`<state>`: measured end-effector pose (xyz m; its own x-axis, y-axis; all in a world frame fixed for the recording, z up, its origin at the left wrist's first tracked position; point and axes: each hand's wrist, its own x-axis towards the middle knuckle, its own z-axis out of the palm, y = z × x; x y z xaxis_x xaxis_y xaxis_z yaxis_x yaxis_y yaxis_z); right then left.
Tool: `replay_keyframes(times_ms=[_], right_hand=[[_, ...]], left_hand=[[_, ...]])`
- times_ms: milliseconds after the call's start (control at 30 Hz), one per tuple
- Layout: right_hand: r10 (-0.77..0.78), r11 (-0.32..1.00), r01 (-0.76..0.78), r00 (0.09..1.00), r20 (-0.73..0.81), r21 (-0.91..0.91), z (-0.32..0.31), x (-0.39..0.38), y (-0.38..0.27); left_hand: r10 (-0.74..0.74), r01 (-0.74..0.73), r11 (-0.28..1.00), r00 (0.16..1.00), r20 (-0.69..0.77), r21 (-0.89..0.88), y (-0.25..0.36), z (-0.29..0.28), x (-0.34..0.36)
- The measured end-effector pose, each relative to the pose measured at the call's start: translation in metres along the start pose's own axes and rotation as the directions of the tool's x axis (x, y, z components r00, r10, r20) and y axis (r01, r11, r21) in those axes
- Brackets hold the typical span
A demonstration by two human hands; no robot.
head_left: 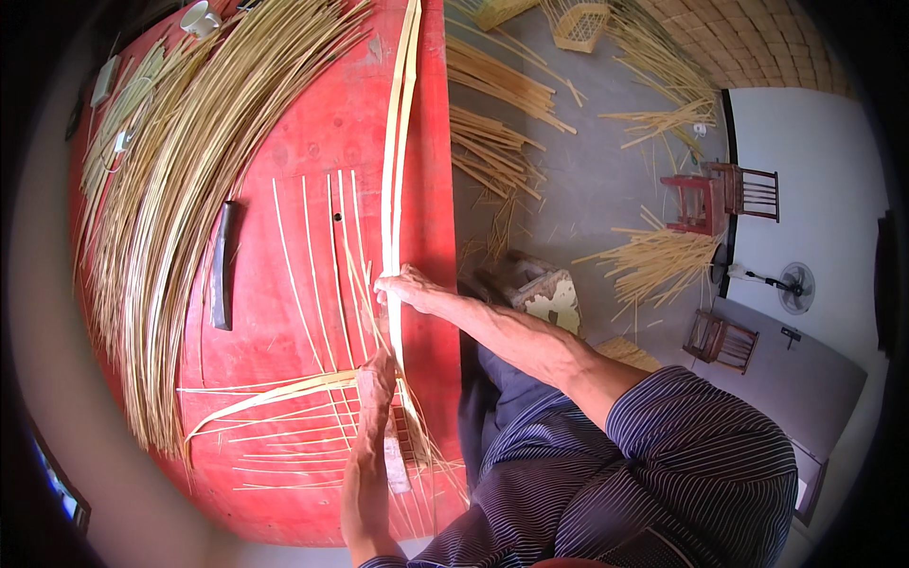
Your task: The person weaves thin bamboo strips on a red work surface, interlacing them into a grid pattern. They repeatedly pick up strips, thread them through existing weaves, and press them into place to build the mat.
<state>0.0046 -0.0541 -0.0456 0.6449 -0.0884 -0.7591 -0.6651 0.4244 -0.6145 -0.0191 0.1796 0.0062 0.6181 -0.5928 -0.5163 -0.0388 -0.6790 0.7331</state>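
Observation:
My right hand [405, 288] grips two long, pale, wide bamboo strips [400, 133] that run upright along the right part of the red table [303, 133]. Lower down, my left hand [376, 383] is closed on strips where they cross in a loosely woven grid [303, 435] of thin bamboo strips, its fingertips partly hidden. Thin strips fan upward and leftward from the crossing, and a bent wide band [241, 399] reaches left. A pale block [398, 473] lies beside my left wrist, under some strips.
A large bundle of split strips [204, 142] covers the table's left, with a dark-handled blade [223, 270] beside it and a white mug [201, 19] above. Right of the table edge are strip piles [492, 142] on the floor, wooden chairs [748, 194], a fan [795, 287] and a worn block [552, 303].

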Motion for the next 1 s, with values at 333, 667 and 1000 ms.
replay_keyframes(times_ms=[333, 667, 1000], right_hand=[[0.026, 0.996, -0.053, 0.942, -0.336, -0.069, 0.012, 0.011, 0.02], [0.039, 0.986, -0.011, 0.985, -0.165, 0.166, 0.024, -0.004, -0.051], [-0.451, 0.876, 0.47, 0.877, -0.167, 0.104, -0.049, 0.049, -0.172]], left_hand=[[0.432, -0.417, 0.796, 0.899, 0.07, 0.438, 0.029, -0.02, -0.046], [-0.217, 0.208, 0.973, 0.971, 0.101, 0.096, 0.06, -0.021, -0.07], [-0.491, 0.486, 0.818, 0.868, 0.065, -0.309, 0.045, 0.013, -0.07]])
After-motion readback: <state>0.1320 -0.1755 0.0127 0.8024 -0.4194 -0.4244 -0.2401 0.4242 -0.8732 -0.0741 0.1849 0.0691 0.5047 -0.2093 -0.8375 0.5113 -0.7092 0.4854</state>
